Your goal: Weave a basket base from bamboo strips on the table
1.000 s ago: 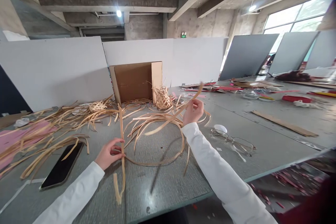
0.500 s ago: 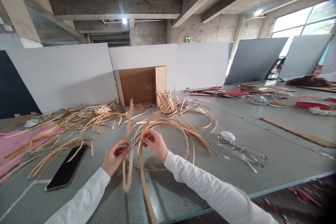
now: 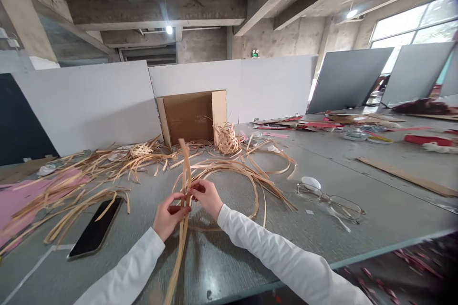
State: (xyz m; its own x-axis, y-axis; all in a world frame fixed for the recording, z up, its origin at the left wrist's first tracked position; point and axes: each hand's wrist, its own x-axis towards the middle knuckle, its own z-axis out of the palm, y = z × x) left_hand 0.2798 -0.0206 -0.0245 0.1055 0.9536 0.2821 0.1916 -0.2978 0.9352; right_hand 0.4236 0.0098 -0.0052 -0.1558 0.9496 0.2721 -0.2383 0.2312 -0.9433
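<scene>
Close together above the grey table, both my hands grip thin tan weaving strips (image 3: 181, 243). My left hand (image 3: 171, 214) pinches them from the left, thumb and fingers closed around the crossing. From the right, my right hand (image 3: 206, 195) pinches at the same spot, its fingertips almost touching the left ones. The strips stand nearly upright, with one end rising above my hands and a long tail hanging toward the table's near edge. Exactly how they cross is hidden behind my fingers. Behind my hands lies a looped bundle of strips (image 3: 229, 167).
A phone (image 3: 93, 231) lies at left, beside loose strips and pink paper (image 3: 21, 202). Eyeglasses (image 3: 329, 200) rest at right. A partly woven ball (image 3: 228, 139) stands by an open cardboard box (image 3: 189, 116). A cardboard strip (image 3: 404, 176) lies farther right.
My right hand has come left with its strip to meet my left hand, which moved slightly right. The strips, apart before, are now together between both hands.
</scene>
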